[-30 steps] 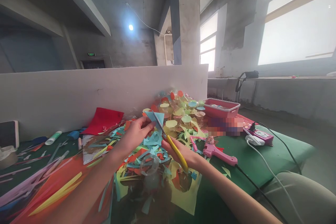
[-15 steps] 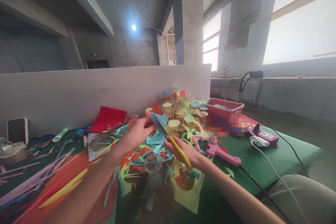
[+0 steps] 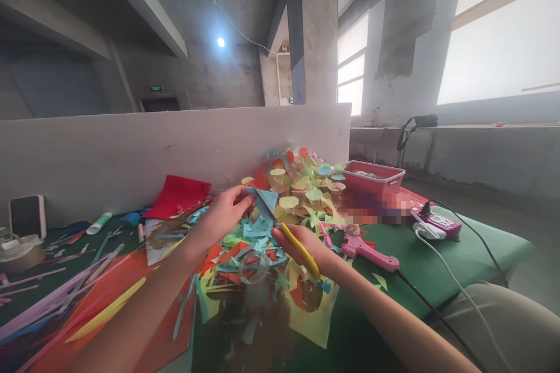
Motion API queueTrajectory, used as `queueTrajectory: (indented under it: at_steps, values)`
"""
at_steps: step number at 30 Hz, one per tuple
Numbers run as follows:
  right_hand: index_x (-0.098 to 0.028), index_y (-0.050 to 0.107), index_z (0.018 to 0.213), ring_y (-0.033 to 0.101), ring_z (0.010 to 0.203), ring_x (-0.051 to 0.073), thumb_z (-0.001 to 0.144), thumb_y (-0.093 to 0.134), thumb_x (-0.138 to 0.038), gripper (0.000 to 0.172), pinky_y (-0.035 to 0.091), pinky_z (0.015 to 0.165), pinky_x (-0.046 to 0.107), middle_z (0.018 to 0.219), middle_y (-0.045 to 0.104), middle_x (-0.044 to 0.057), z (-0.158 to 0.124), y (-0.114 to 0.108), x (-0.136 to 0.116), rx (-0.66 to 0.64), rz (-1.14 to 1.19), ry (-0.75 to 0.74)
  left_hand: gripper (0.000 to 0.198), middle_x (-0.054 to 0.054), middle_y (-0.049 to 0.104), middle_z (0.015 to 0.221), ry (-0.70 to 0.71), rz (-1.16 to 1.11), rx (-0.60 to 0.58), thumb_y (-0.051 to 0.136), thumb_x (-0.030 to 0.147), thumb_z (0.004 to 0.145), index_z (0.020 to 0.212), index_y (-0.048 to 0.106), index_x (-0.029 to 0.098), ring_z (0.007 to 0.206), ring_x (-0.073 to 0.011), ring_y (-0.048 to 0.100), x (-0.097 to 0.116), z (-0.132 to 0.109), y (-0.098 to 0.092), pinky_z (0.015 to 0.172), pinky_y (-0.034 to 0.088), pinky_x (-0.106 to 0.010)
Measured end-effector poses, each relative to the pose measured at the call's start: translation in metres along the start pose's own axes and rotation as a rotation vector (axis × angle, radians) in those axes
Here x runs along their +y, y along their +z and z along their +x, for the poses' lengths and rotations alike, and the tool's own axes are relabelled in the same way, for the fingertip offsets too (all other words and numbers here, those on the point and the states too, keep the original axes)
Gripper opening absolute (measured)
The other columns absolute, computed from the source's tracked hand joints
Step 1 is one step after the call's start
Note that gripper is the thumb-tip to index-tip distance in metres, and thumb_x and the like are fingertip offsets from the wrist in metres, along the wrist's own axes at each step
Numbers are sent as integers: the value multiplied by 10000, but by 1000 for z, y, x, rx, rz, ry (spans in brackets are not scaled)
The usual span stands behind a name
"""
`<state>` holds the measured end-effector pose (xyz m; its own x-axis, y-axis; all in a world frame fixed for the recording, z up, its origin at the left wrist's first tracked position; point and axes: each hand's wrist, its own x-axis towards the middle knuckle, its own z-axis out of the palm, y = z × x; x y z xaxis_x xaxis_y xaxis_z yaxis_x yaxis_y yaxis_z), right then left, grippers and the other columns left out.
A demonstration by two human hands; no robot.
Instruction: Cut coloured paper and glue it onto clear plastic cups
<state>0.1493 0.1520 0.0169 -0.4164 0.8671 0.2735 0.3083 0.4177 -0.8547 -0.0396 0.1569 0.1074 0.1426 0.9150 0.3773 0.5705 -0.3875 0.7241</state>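
My left hand (image 3: pixel 231 208) pinches the left edge of a piece of blue paper (image 3: pixel 268 200), fingers closed on it. Yellow-handled scissors (image 3: pixel 298 247) are in my right hand (image 3: pixel 306 246), their blades lying across the blue paper close to the left fingertips. Below both hands spreads a heap of blue, orange and green paper scraps (image 3: pixel 258 230). A clear plastic ring-like piece (image 3: pixel 254 268) rests in front of the heap. Nearer me lies a yellow paper sheet (image 3: pixel 311 320), with a hole or brown patch in it that I cannot make out.
Behind the scraps are piled clear cups topped with paper discs (image 3: pixel 289 203). To the right lie a pink glue gun (image 3: pixel 371 253), a red basket (image 3: pixel 374 178) and a power strip (image 3: pixel 440 225) with cords. Coloured strips (image 3: pixel 65 303), a glue stick (image 3: pixel 100 224) and a phone (image 3: pixel 27 217) sit left.
The whole view has shifted slightly. Both hands keep hold of the blue paper and scissors, with the blades still at the paper.
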Motion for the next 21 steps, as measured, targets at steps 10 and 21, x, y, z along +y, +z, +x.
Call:
queueTrajectory:
  at_steps: [10, 21]
  values:
    - [-222, 361, 739, 280, 612, 104, 847, 501, -707, 516, 275, 546, 250, 687, 322, -59, -2, 0, -2, -41, 109, -24, 402, 22, 544, 675, -28, -106, -25, 608, 580, 760, 820, 624, 184, 597, -118, 440, 3, -2, 1, 559, 341, -247]
    - [-224, 367, 732, 329, 542, 101, 886, 437, -702, 506, 283, 520, 251, 619, 365, -63, 0, 0, 2, -37, 136, -7, 424, 4, 599, 657, -53, -74, -79, 636, 595, 728, 774, 645, 173, 571, -117, 441, -2, -3, 7, 541, 351, -239]
